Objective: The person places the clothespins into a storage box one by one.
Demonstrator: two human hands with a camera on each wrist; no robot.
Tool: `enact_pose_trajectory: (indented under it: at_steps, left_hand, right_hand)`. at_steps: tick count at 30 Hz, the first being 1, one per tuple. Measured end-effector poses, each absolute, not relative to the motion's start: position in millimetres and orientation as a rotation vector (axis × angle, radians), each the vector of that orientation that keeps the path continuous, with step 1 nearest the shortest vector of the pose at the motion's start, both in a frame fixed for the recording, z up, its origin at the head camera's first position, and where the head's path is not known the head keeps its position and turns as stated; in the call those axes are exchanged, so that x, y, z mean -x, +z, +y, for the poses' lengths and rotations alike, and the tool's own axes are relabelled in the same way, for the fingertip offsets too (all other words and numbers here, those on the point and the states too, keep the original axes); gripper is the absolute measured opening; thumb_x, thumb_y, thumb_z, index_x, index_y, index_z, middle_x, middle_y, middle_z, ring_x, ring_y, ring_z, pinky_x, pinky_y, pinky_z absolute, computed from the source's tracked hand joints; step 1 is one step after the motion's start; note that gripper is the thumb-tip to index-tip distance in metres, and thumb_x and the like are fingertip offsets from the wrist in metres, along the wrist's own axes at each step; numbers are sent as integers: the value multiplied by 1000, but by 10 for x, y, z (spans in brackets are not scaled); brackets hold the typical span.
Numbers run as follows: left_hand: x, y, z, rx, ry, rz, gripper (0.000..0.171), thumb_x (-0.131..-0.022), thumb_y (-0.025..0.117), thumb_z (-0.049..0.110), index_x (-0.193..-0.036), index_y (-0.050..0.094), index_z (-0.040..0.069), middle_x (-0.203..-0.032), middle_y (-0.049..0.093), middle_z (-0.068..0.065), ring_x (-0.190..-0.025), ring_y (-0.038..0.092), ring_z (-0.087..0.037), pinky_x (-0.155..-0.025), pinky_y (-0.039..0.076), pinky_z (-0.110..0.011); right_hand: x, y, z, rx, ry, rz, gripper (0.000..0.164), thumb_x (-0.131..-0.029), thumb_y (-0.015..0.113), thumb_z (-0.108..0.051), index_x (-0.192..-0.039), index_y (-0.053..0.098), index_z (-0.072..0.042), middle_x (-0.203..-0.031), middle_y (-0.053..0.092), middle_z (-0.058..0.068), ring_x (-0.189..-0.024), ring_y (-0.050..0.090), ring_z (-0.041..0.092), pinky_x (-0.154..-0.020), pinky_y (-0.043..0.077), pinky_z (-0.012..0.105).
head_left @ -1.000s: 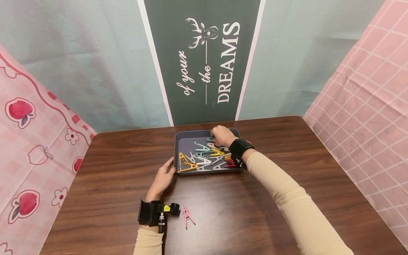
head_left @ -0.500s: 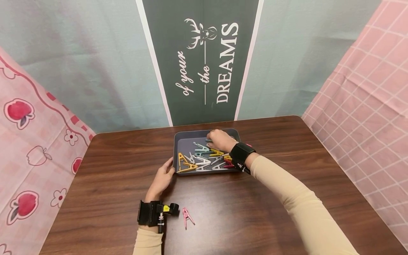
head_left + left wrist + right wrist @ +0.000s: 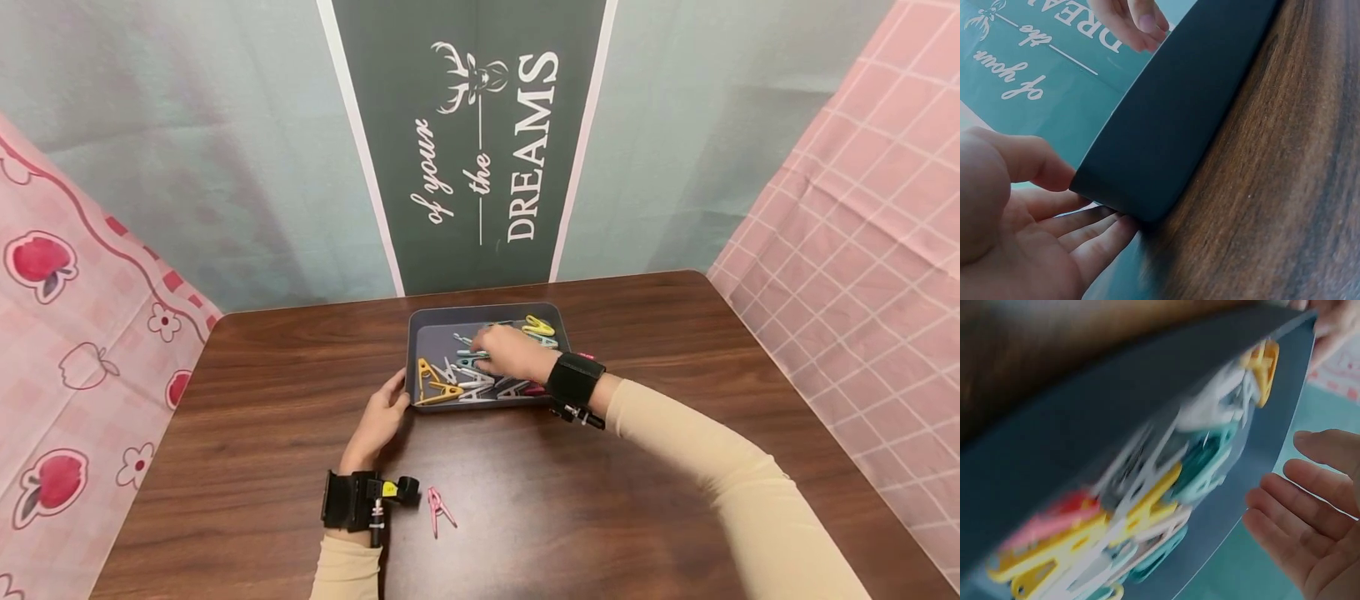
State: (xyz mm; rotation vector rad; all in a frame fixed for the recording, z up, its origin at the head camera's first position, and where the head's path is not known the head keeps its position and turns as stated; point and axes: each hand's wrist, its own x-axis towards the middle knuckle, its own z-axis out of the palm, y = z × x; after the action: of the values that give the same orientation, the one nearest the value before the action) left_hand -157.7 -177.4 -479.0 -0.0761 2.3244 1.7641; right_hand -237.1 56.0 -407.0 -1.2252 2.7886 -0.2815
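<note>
A dark grey rectangular tray (image 3: pixel 442 317) holds many clothespins in yellow, white, grey, teal and red. My left hand (image 3: pixel 378 423) holds its near left corner; in the left wrist view, the thumb touches the rim and the other fingers sit against the lower edge. My right hand (image 3: pixel 516 352) hovers over the clothespins in the middle of the tray. In the right wrist view its fingers (image 3: pixel 1300 506) are spread and relaxed, with nothing between them. A yellow clothespin (image 3: pixel 537 326) lies in the far right corner.
One pink clothespin (image 3: pixel 439 510) lies on the brown wooden table (image 3: pixel 570 500), to the right of the left wrist's camera strap. A printed curtain (image 3: pixel 480 208) hangs just behind the table's far edge, with pink cloths at both sides.
My right hand has moved left and nearer across the tray, uncovering the yellow clothespin at the far right. My left hand stays at the corner.
</note>
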Motion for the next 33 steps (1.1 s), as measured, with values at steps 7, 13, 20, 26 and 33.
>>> enact_pose_trajectory:
  at_steps: [7, 13, 20, 26, 33]
  left_hand:
    - [1595, -4779, -1781, 73, 1780, 2312, 54, -100, 37, 4, -152, 24, -1, -152, 35, -27, -140, 41, -36, -117, 33, -48]
    - [1597, -4779, -1780, 79, 1769, 2311, 54, -100, 38, 4, -152, 23, 0, -153, 35, -26, -140, 39, -36, -117, 32, -48]
    - [1586, -4777, -1776, 83, 1771, 2312, 54, -99, 37, 3, -152, 24, -1, -152, 35, -28, -139, 40, -37, -117, 32, -49]
    - [1584, -4765, -1776, 87, 1764, 2315, 54, -100, 38, 5, -152, 24, 0, -153, 35, -26, -140, 40, -36, -117, 33, -49]
    - [1577, -4780, -1776, 101, 1753, 2322, 54, -100, 38, 6, -152, 25, 1, -154, 34, -25, -141, 38, -36, -117, 32, -48]
  right_hand:
    - [2075, -4086, 483, 1407, -329, 2733, 23, -89, 66, -14, -108, 71, -3, -106, 73, 10, -101, 69, 21, -90, 56, 35]
    - [1882, -4128, 445, 1491, -352, 2650, 23, -90, 66, -16, -110, 70, -5, -106, 71, 7, -100, 67, 16, -88, 56, 29]
    - [1665, -4186, 414, 1595, -283, 2596, 23, -88, 67, -17, -109, 69, -7, -104, 70, 3, -98, 66, 13, -89, 55, 25]
    - [1398, -4204, 373, 1745, -185, 2537, 23, -89, 66, -21, -110, 69, -13, -104, 69, -4, -99, 64, 8, -89, 53, 18]
    - [1220, -4227, 345, 1870, -102, 2486, 25, -89, 65, -22, -112, 67, -15, -107, 68, -6, -101, 63, 7, -85, 54, 16]
